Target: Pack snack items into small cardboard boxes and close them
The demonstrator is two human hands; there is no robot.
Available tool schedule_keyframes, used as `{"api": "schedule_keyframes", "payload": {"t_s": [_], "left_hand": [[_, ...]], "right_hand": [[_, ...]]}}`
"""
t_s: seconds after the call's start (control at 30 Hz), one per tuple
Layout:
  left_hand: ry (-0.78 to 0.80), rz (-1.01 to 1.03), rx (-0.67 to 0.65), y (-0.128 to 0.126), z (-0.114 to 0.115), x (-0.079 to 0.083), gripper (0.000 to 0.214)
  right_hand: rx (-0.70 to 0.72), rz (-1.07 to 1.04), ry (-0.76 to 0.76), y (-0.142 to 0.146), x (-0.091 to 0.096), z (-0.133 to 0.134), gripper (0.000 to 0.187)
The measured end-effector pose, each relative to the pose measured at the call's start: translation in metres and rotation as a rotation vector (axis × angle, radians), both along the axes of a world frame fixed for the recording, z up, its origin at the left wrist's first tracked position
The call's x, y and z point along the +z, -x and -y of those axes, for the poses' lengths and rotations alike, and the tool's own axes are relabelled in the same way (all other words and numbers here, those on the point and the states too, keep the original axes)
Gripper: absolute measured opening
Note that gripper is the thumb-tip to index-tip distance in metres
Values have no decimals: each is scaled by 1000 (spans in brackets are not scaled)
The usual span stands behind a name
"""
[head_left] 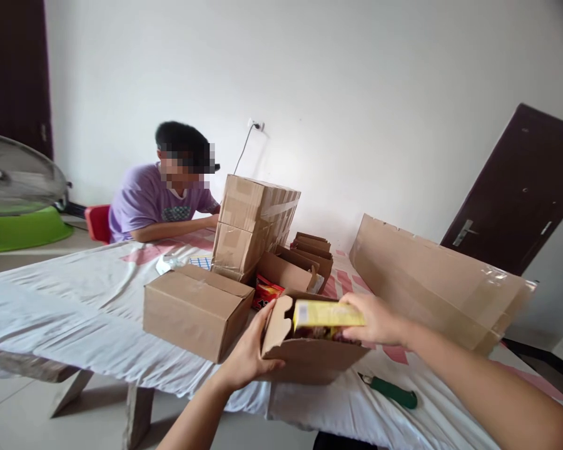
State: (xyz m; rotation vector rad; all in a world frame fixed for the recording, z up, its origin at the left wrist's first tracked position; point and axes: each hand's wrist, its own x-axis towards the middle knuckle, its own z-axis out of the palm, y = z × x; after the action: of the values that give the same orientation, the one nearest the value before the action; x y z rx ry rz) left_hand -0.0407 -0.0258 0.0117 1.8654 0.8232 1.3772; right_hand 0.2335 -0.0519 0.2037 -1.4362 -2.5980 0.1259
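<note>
My left hand grips the left side of an open cardboard box near the table's front edge, thumb on the outside and fingers at the side flap. In my right hand is a yellow packet, gripped at its right end over the box's opening. Below the packet, darker packages show inside the box, too shaded to name. A red snack packet is visible just behind the box. To the left sits a closed cardboard box. A green-handled utility knife lies to the right of the open box.
Stacked taped cartons stand mid-table, with several open boxes beside them. A large cardboard sheet or carton side rises at right. Across the table sits a person in a purple shirt. A fan stands at far left.
</note>
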Motion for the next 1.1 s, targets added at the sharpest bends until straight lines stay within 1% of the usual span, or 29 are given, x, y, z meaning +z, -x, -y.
{"api": "schedule_keyframes", "payload": {"t_s": [0.03,0.1,0.17,0.2,0.27,0.3,0.33,0.37,0.4,0.43,0.47,0.5,0.53,0.57,0.6,0.67,0.73,0.77,0.83,0.9,0.97,1.03,1.1], "left_hand": [[24,20,41,5,-3,-1,114],[95,64,96,9,-10,-7,112],[145,88,163,7,-17,-18,104],[147,86,215,4,-20,-25,98],[113,66,330,-5,-20,-34,85],[76,64,372,-9,-17,-35,80],[22,69,408,-12,-12,-34,75],[-47,81,444,-14,-5,-28,71],[-132,95,487,-15,2,-18,66],[-217,106,533,-15,8,-5,62],[-289,114,566,-16,13,13,57],[-345,108,567,-17,15,33,51],[-374,85,519,-20,14,55,44],[-368,55,449,-24,8,77,41],[-318,40,390,-30,-1,100,44],[-124,86,282,-44,-26,139,61],[-67,91,251,-58,-54,167,72],[-46,92,227,-63,-65,176,70],[-17,108,193,-67,-78,185,66],[-5,142,164,-68,-76,187,65],[-5,177,132,-66,-62,184,69],[-3,195,97,-65,-39,177,74],[9,182,72,-64,-10,162,75]], "right_hand": [[-12,-192,-18,-10,6,-2,41],[-66,-547,-54,-30,12,-7,46],[-154,-795,-80,-47,11,-14,53],[-200,-864,-83,-54,9,-17,55],[-255,-925,-83,-64,4,-21,55],[-262,-938,-86,-68,2,-22,55],[-261,-944,-91,-71,0,-22,55],[-256,-945,-96,-73,-1,-22,55],[-245,-943,-100,-75,-1,-22,55],[-232,-941,-103,-76,1,-23,55],[-216,-940,-104,-77,3,-25,55],[-198,-942,-106,-76,6,-28,56],[-176,-944,-107,-74,9,-34,56],[-154,-946,-107,-70,12,-40,57],[-131,-946,-104,-65,15,-48,57],[-93,-940,-96,-49,20,-66,53],[-72,-939,-99,-30,22,-82,50],[-69,-949,-111,-22,21,-88,50],[-69,-996,-141,-9,18,-94,59],[-51,-1061,-141,-6,11,-91,73],[8,-1110,-86,-9,0,-78,78],[89,-1121,1,-16,-15,-58,74],[166,-1127,90,-25,-32,-35,67]]}}
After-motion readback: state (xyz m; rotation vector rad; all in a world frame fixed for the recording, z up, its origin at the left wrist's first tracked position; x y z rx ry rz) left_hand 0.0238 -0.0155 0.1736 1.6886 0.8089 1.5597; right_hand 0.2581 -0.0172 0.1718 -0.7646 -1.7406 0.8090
